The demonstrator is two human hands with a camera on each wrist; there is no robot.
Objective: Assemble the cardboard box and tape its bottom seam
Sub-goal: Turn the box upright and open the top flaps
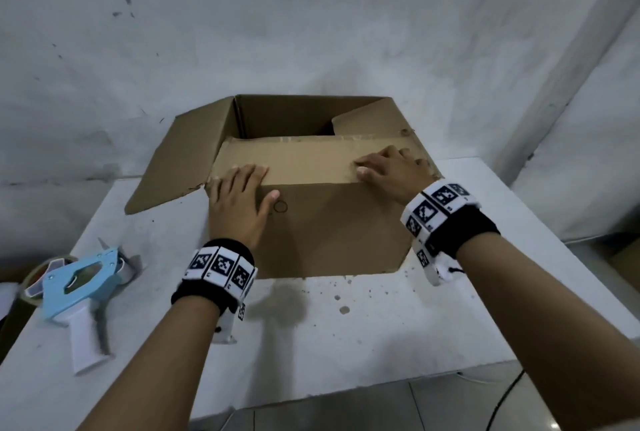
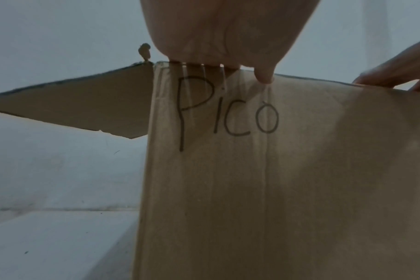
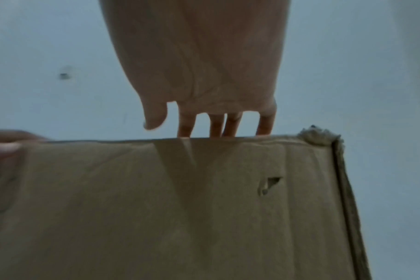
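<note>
The cardboard box (image 1: pixel 322 223) stands on the white desk (image 1: pixel 346 333), open end up, its long axis running left to right across the view. Left hand (image 1: pixel 239 205) and right hand (image 1: pixel 391 171) lie flat, fingers (image 3: pixel 230 125) straight, pressing the near flap (image 1: pixel 304 160) inward, likely to close the seam. The tape dispenser (image 1: pixel 79 285) waits near left.
</note>
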